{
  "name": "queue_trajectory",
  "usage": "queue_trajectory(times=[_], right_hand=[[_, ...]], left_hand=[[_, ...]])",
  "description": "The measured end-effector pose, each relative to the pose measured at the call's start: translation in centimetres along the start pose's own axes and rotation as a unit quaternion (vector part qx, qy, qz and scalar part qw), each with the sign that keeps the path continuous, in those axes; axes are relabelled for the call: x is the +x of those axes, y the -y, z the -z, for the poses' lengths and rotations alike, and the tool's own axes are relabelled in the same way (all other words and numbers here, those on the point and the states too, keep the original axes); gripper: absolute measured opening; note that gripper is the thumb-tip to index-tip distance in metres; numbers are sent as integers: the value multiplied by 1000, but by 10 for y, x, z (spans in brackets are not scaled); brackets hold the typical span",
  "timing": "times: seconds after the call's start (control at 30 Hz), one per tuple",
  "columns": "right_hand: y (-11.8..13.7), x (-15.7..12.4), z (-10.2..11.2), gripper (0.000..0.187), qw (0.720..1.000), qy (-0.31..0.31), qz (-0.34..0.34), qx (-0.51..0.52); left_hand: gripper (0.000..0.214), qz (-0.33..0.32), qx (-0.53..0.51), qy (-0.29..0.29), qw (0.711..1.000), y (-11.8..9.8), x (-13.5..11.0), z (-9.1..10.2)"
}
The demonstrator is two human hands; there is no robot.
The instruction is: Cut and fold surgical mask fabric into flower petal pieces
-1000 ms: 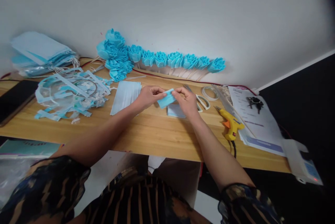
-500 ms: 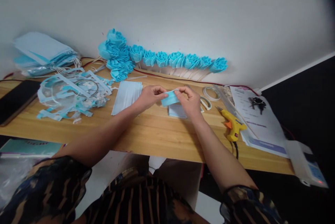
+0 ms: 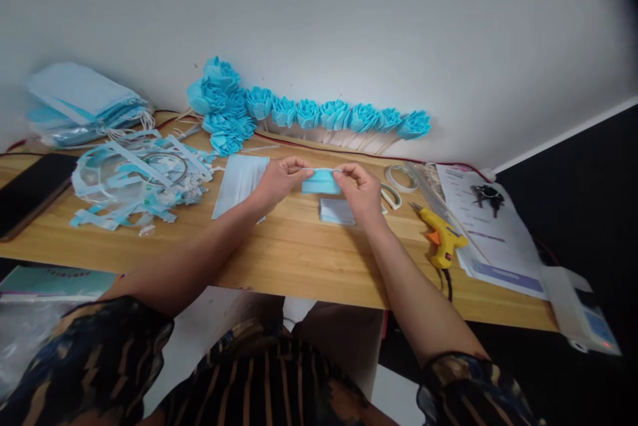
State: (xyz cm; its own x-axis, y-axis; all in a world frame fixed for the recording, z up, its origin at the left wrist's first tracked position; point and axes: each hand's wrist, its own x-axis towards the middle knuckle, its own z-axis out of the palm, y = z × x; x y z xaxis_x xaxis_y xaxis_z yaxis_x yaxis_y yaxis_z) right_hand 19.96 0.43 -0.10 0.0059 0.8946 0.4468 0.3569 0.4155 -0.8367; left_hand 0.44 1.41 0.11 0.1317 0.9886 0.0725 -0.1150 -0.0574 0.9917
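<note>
Between my hands a small piece of blue mask fabric (image 3: pixel 321 181) is stretched level, pleats showing, just over the wooden table (image 3: pixel 299 250). My left hand (image 3: pixel 284 179) is closed, pinching its left upper corner between thumb and fingertips. At the opposite corner my right hand (image 3: pixel 359 188) is closed in the same kind of pinch. Just below the held piece lies a small stack of cut pale fabric pieces (image 3: pixel 337 211). A pile of larger pale-blue pleated mask sheets (image 3: pixel 236 187) lies beside my left hand, which partly covers it.
Several blue fabric flowers (image 3: pixel 333 113) on sticks lean along the wall. Fabric scraps (image 3: pixel 144 177), whole masks (image 3: pixel 84 100) and a phone (image 3: pixel 37 190) are at left. To the right are a tape roll (image 3: pixel 401 178), scissors (image 3: pixel 391 197), a yellow glue gun (image 3: pixel 442 236), papers (image 3: pixel 498 240) and keys (image 3: pixel 488 197).
The fabric piece has gone from tilted to level and is pulled wider. My left hand has shifted slightly left, and more of the small stack beneath shows.
</note>
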Motion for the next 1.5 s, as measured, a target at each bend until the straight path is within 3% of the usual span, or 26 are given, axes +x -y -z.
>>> queue_trajectory(times=[0.3, 0.37, 0.43, 0.53, 0.67, 0.77, 1.0, 1.23, 1.33, 1.4, 1.5], right_hand=[[2, 1, 4, 24, 1000, 16, 13, -18], [4, 2, 6, 31, 997, 38, 36, -51], [5, 3, 8, 26, 991, 55, 75, -98], [4, 3, 8, 12, 978, 57, 134, -148], [7, 3, 9, 18, 977, 45, 147, -145], [10, 6, 14, 19, 982, 43, 123, -138], [3, 20, 37, 18, 994, 87, 12, -59], [17, 18, 58, 25, 979, 187, -67, -36], [21, 6, 72, 28, 974, 193, -118, -28], [19, -3, 82, 31, 977, 163, -140, -16], [16, -14, 95, 33, 981, 114, -156, -10]], left_hand=[[18, -21, 5, -2, 1000, 1, 0, 0], [16, -30, 29, 2, 999, 1, -1, -1], [14, -41, 56, 7, 998, 1, -2, -3], [20, -62, 74, 16, 995, 1, -4, -5], [34, -52, 58, 74, 994, 4, -5, -6], [30, -27, 62, 120, 991, 8, -5, -6], [34, -52, 125, 156, 978, 12, -8, -9], [33, -45, 110, 273, 955, -2, -21, -13], [28, -44, 105, 313, 943, -2, -22, -13], [25, -64, 105, 293, 948, 1, -19, -14], [23, -114, 129, 205, 964, 6, -16, -14]])
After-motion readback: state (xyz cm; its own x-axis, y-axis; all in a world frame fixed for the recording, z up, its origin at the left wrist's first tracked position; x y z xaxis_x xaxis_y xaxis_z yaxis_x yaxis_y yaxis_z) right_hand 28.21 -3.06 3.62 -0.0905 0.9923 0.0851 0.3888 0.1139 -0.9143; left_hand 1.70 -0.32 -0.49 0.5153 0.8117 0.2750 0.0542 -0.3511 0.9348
